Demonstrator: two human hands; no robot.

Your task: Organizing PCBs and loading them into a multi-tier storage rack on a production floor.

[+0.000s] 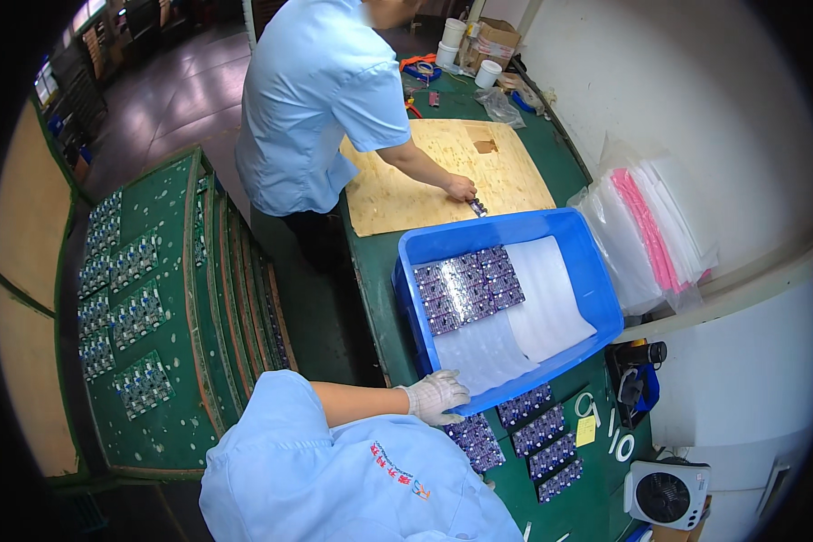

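My left hand (pixel 437 396), in a white knit glove, is closed on the near left corner of a blue plastic bin (pixel 551 384). Inside the bin, purple circuit boards (pixel 465 285) lie side by side at the left on white foam sheeting (pixel 551 285), which also covers the right part of the bottom. Just below the bin, close to my left hand, another purple board panel (pixel 476 443) lies on the green table, partly hidden by my shirt. I cannot see my right hand; my body covers that area.
Several narrow purple board strips (pixel 540 441) and a yellow note (pixel 586 430) lie right of my body, near a small fan (pixel 667 495). Across the table, a co-worker's hand (pixel 461 188) touches a small part on a plywood sheet (pixel 397 185). Stacked green trays (pixel 176 298) holding boards stand left.
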